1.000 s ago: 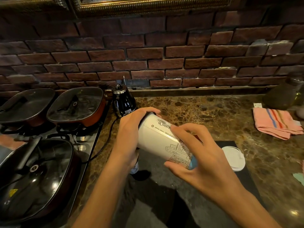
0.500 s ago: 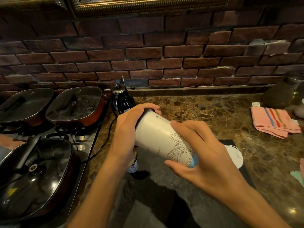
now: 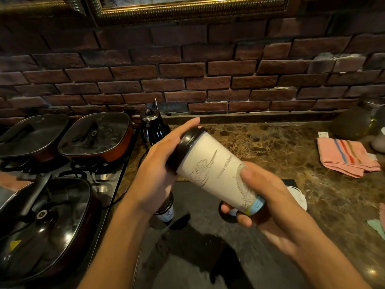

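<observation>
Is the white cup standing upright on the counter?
No, the right hand holds the white cup tilted in the air.

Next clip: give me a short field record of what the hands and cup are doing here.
Held item: white cup, black lid on, tilted
Right hand: grips the cup's base
Left hand: palm on the lid, fingers straight
Nearby left: lidded pans, black kettle
Nearby right: striped pink cloth on the counter

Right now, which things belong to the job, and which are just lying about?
In use: white paper cup with black lid, left hand on the lid, right hand gripping its base.
Lying about: black kettle, pink striped cloth, red lidded pan.
</observation>
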The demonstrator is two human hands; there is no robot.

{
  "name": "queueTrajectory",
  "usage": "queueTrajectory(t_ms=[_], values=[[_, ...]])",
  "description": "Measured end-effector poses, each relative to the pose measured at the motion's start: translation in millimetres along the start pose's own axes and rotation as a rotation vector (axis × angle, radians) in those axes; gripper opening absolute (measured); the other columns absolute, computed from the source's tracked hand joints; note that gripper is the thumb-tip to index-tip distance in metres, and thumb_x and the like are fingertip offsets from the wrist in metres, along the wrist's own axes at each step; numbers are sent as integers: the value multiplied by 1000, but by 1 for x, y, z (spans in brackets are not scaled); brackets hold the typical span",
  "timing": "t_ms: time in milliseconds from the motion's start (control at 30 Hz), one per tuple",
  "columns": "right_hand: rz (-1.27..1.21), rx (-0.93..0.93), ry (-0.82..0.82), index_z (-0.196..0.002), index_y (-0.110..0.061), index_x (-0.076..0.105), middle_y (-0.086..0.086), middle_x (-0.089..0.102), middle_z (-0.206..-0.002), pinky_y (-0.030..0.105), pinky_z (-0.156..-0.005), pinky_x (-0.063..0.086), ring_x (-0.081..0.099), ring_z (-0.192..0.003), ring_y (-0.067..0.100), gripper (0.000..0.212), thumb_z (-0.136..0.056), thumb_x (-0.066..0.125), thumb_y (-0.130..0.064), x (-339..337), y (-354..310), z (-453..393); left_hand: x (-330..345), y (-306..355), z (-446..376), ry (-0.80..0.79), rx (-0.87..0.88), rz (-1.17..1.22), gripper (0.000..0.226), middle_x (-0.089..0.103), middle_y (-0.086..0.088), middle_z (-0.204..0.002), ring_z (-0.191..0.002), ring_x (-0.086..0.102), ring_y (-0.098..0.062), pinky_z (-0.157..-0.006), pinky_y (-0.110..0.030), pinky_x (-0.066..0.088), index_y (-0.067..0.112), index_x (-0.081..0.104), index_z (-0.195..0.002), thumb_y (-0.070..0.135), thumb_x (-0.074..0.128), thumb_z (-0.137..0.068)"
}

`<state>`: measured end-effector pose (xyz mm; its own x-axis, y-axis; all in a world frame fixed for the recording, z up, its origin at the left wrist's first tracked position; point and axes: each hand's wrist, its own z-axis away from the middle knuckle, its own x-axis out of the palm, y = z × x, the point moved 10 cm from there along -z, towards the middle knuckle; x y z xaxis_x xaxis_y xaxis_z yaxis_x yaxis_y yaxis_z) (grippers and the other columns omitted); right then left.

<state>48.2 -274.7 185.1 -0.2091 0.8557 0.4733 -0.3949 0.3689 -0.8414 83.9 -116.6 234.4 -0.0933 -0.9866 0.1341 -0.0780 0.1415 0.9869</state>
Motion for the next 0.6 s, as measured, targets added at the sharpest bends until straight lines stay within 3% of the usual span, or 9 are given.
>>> queueTrajectory(t_ms=[100, 200, 300, 367, 433, 533, 600], values=[[-360, 247, -74, -114, -13, 74, 22, 71, -103, 21, -33, 48, 66, -63, 29, 42, -81, 78, -39, 10, 21, 4, 4, 0, 5, -29, 42, 153, 38, 70, 0, -122, -107, 68, -16, -75, -30, 57, 26, 63, -130, 39, 42, -101], [-598, 392, -177, -115, -13, 75, 23, 69, -111, 25, -36, 52, 67, -66, 31, 55, -65, 88, -32, 27, 34, 9, 8, -9, 7, -19, 38, 263, 62, 72, -2, -117, -105, 70, -19, -75, -32, 60, 28, 69, -121, 66, 72, -71], [-623, 391, -164, -107, -12, 79, 21, 72, -104, 22, -36, 50, 67, -64, 28, 48, -66, 88, -35, 36, 34, 10, 11, -18, 6, -31, 32, 299, 77, 74, -3, -110, -102, 71, -21, -73, -33, 60, 28, 69, -118, 54, 92, -49], [-458, 304, -38, -99, -18, 81, 20, 74, -97, 22, -34, 47, 67, -63, 29, 36, -79, 73, -46, 24, 31, 7, 10, -19, 4, 2, 30, 300, 74, 75, -3, -105, -97, 72, -21, -72, -33, 60, 28, 70, -113, 46, 96, -46], [-125, 88, 50, -101, -30, 77, 12, 76, -101, 25, -39, 51, 71, -73, 29, 29, -81, 70, -49, 9, 14, 3, 8, -21, 3, 45, 12, 306, 68, 76, -5, -102, -94, 73, -22, -71, -34, 60, 28, 72, -108, 44, 96, -46], [641, -337, 141, -121, -55, 53, -27, 60, -121, 23, -65, 58, 64, -106, 4, 52, -74, 74, -51, 9, -25, 10, 7, -22, 3, 87, -16, 270, 49, 77, -6, -102, -93, 74, -24, -72, -34, 61, 30, 74, -103, 32, 89, -56], [915, -477, 252, -127, -61, 41, -41, 48, -123, 25, -78, 57, 52, -115, -7, 63, -76, 75, -47, 10, -34, 15, 9, -22, 4, 94, -19, 248, 38, 77, -4, -101, -93, 75, -22, -71, -33, 61, 36, 76, -97, 31, 81, -60]])
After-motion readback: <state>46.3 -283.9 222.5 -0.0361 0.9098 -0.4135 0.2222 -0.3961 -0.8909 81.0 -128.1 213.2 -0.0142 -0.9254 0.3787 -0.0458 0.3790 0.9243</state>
